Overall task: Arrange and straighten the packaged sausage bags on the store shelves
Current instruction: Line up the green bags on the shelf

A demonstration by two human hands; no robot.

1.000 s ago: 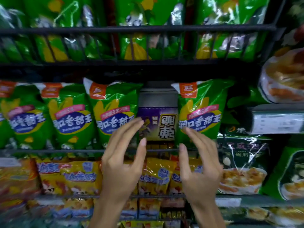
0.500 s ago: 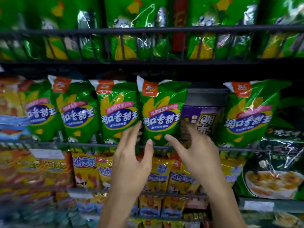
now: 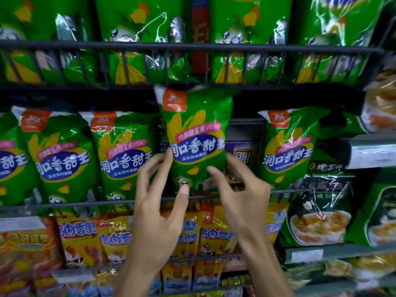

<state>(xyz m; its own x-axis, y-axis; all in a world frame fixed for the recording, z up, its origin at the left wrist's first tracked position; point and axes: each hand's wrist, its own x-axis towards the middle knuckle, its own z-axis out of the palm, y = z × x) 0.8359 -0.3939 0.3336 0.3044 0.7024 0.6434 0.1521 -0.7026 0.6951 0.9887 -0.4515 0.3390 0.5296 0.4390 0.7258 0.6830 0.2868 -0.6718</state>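
A green sausage bag [image 3: 196,133] with corn print and an orange corner label is lifted above its row, its top near the shelf above. My left hand [image 3: 158,209] grips its lower left edge, thumb on the front. My right hand [image 3: 240,194] holds its lower right edge, fingers curled behind. Two like bags [image 3: 62,155] [image 3: 124,155] stand to the left on the wire shelf and another bag [image 3: 287,146] to the right. A purple box [image 3: 242,153] shows in the gap behind the lifted bag.
The black wire rail [image 3: 85,205] fronts the middle shelf. Larger green bags [image 3: 137,39] fill the top shelf behind another rail [image 3: 192,48]. Yellow sausage packs [image 3: 83,243] line the shelf below. Dark green soup packs [image 3: 321,206] and price-tag strips [image 3: 372,153] stand at the right.
Both hands closed on the lower edges of the middle green bag and raised it above its neighbours. The view shifted, with the bag now centred in front of the purple box.
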